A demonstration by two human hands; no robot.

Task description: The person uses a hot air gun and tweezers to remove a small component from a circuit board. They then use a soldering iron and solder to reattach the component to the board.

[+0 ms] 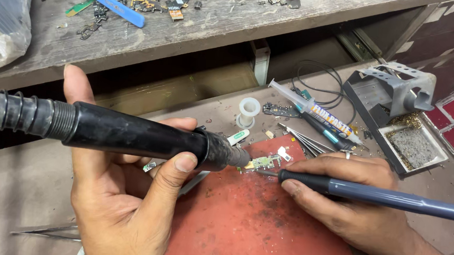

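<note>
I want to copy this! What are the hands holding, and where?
Left hand grips the black heat tool mid-handle; right hand holds the grey soldering pen near its tip.

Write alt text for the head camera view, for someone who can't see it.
A left hand holds a thick black hot-air handpiece, nozzle at a small green circuit board on a red mat; the right hand holds a slim soldering iron to it. A syringe and iron stand sit behind.

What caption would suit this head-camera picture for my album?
Left hand holds a black hot-air wand, right hand a grey soldering iron, both tips at a small circuit board on a red mat.
</note>
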